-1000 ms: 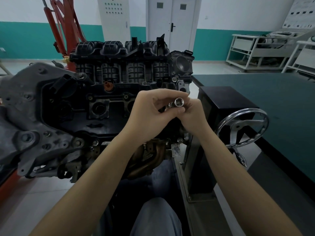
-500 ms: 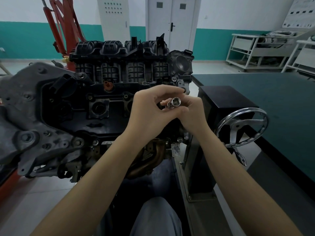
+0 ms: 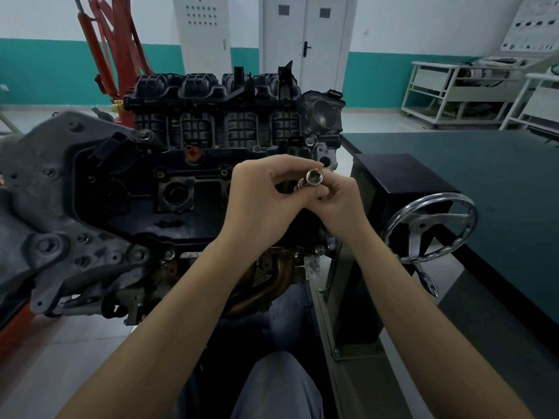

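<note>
Hardly anything has moved since a second ago. Both hands stay close together in front of the engine [image 3: 187, 164], and the shiny socket [image 3: 314, 178] has only turned a little between the fingers.

The left hand [image 3: 260, 201] comes in from the left. Its fingers are bent, and its first finger curls over the top while its thumb comes from below. Together they pinch the back end of the socket. The right hand [image 3: 341, 204] comes in from the right. Its fingers are bent too, and they grasp the socket from the side and from under. The two hands touch each other.

The socket is a small silver tube. It is up in the air between the fingertips, in front of the right part of the engine. It does not touch the engine. Its open round end points up and toward the camera.

The engine is big, black and grey. A small orange cap [image 3: 191, 153] sits on it, to the left of the hands. A silver handwheel [image 3: 432, 228] is to the right, near the right arm. A black box [image 3: 399, 176] stands just behind it, beside a green table [image 3: 484, 176]. A red crane [image 3: 112, 55] stands far back on the left, and a white door [image 3: 302, 40] is in the back wall. The person's knee [image 3: 272, 382] in blue jeans shows at the bottom.
</note>
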### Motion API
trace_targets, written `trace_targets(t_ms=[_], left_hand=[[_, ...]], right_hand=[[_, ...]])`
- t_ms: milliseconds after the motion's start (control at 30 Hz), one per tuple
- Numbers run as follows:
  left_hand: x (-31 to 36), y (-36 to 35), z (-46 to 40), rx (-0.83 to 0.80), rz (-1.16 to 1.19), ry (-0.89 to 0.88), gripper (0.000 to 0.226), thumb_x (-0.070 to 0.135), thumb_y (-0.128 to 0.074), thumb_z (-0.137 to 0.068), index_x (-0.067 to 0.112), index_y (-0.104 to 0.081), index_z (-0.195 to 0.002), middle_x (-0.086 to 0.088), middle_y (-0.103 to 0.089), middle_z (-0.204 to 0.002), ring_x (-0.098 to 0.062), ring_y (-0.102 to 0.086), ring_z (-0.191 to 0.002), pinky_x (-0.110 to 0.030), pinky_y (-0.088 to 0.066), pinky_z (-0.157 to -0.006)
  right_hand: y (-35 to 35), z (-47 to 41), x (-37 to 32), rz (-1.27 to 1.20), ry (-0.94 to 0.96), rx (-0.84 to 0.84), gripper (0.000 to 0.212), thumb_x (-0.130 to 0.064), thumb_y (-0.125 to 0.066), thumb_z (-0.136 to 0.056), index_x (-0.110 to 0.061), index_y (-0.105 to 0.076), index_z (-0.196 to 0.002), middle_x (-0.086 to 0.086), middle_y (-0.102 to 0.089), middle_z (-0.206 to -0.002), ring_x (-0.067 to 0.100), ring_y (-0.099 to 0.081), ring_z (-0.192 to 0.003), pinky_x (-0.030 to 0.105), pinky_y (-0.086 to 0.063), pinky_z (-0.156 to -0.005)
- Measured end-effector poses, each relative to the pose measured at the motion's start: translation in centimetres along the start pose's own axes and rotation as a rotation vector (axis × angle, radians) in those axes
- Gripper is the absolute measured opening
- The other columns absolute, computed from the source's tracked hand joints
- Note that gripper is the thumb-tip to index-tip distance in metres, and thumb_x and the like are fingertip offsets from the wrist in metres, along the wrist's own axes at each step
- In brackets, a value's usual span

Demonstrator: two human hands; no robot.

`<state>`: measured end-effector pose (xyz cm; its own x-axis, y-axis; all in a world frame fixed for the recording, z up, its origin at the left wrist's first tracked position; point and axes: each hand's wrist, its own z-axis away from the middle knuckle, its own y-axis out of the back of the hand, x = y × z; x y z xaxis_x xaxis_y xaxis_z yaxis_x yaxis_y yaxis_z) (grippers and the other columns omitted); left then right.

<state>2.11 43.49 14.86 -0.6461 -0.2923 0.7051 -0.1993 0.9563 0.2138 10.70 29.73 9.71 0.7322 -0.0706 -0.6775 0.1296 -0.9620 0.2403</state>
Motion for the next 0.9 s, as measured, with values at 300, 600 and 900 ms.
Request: trace_targets(t_ms=[300, 600, 900], left_hand=[[0.17, -0.2, -0.01, 0.006, -0.036, 0.003, 0.028, 0.006, -0.086, -0.066, 0.015, -0.073, -0.089, 0.008, -0.072, -0.086, -0.003, -0.069, -0.084, -0.021, -0.055, -0.082], [-0.03, -0.21, 0.18, -0.099, 0.005, -0.026, 0.033, -0.004, -0.077, -0.074, 0.011, -0.071, -0.104, -0.001, -0.073, -0.096, -0.01, -0.069, -0.096, -0.03, -0.055, -0.091], [0.23, -0.35, 0.24, -0.111, 0.041, -0.004, 0.034, -0.007, -0.073, -0.077, 0.008, -0.069, -0.108, -0.001, -0.073, -0.1, -0.009, -0.069, -0.098, -0.029, -0.054, -0.092]], right_hand=[[0.07, -0.19, -0.01, 0.02, -0.007, 0.015, 0.024, 0.009, -0.07, -0.079, 0.001, -0.07, -0.101, 0.007, -0.073, -0.094, 0.02, -0.07, -0.091, 0.036, -0.056, -0.082], [-0.01, -0.26, -0.12, 0.03, -0.003, 0.035, 0.024, 0.007, -0.068, -0.076, -0.004, -0.071, -0.097, 0.006, -0.073, -0.089, 0.02, -0.071, -0.086, 0.036, -0.056, -0.08], [-0.05, -0.07, -0.24, 0.034, -0.011, 0.007, 0.025, 0.003, -0.065, -0.08, -0.008, -0.067, -0.102, -0.014, -0.07, -0.085, 0.0, -0.068, -0.083, 0.017, -0.051, -0.076]])
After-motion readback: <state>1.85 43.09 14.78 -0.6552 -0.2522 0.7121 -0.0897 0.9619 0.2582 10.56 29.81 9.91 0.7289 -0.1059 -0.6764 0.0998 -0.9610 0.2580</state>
